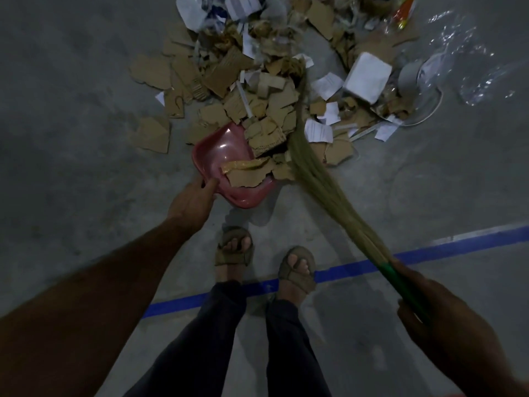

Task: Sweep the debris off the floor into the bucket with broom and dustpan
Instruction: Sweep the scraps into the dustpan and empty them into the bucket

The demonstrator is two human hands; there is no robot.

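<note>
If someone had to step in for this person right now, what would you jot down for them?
Left hand: grip on the back edge of the pink dustpan, which sits on the floor.
Right hand: grip on the green handle of the broom; its bristles lie along the pile's right side.
Done: a few cardboard pieces are in the pan.
Left: most of the debris pile. No bucket in view.

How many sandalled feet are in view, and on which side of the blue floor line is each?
2. The left sandal stands wholly beyond the blue line, just behind the pink dustpan. The right sandal rests across the line itself.
</note>
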